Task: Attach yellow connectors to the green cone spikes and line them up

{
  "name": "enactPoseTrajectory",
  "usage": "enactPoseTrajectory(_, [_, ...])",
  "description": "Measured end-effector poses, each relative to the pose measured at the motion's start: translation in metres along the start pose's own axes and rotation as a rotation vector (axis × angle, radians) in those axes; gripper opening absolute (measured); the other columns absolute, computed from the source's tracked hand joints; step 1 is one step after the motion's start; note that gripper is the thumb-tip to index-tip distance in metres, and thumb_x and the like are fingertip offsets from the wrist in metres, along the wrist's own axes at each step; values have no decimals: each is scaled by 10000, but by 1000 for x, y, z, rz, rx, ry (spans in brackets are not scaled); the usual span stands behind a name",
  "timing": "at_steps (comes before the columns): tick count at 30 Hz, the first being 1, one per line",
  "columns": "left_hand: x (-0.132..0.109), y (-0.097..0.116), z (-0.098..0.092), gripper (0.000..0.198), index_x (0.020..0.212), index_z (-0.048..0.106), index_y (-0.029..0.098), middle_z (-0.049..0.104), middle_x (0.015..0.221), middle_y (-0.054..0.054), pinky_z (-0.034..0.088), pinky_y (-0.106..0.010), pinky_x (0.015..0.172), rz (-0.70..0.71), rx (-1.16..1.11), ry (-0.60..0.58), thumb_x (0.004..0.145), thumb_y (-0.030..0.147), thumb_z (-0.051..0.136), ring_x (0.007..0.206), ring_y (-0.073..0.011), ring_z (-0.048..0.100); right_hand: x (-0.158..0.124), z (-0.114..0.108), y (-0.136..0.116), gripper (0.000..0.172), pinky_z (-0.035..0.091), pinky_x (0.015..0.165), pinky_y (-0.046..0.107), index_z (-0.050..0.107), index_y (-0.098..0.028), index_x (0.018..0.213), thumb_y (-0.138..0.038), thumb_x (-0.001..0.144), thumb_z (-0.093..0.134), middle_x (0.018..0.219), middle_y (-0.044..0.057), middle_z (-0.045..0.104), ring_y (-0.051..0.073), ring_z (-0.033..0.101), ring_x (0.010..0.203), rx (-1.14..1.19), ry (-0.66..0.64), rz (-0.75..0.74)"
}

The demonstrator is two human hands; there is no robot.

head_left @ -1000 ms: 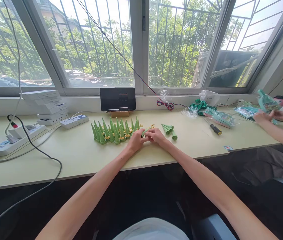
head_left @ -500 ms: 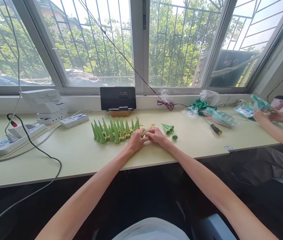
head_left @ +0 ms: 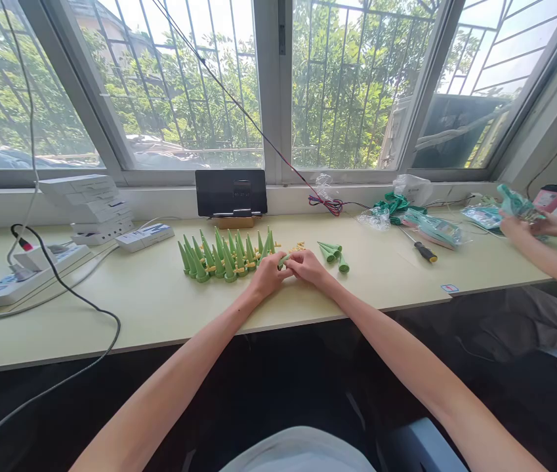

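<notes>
My left hand point(head_left: 267, 275) is closed around a slim green plastic cone point(head_left: 283, 261), mostly hidden by the fingers. My right hand point(head_left: 308, 267) meets it from the other side, its fingertips pinched on the cone; any small part between them is too small to make out. Just left of my hands stand several green cones point(head_left: 229, 269), points up in rows, with small yellow pieces point(head_left: 240, 269) jutting from their sides. Behind my right hand lies a little pile of loose yellow pieces point(head_left: 298, 246). Several more green cones point(head_left: 330, 252) lie on their sides to its right.
A dark tablet point(head_left: 231, 193) stands by the window. White boxes point(head_left: 86, 203), a power strip point(head_left: 27, 275) and cables occupy the left. Rightward lie a screwdriver point(head_left: 426, 253) and bagged green items point(head_left: 433, 229). Another person's hands point(head_left: 519, 226) hold a bag at far right.
Both hands stay nearly in place, with the held cone turned slightly and less of it showing past the right fingers. The view has shifted a little.
</notes>
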State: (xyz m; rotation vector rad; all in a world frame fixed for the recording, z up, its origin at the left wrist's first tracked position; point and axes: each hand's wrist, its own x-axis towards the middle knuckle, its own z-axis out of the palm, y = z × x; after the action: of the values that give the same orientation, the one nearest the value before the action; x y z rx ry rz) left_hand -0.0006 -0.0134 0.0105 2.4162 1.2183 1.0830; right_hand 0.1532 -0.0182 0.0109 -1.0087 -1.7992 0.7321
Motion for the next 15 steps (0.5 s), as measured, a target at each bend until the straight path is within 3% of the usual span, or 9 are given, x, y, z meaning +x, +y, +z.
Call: enactPoseTrajectory(15, [0, 1, 0, 188, 857, 627, 161, 579, 712, 2, 380, -255, 661, 5, -17, 1, 741, 277, 535, 664, -140, 465, 0, 0, -1, 283, 297, 536, 229, 467, -175, 487, -310, 733, 497, 468, -40, 435, 88, 389, 519, -24, 15, -16])
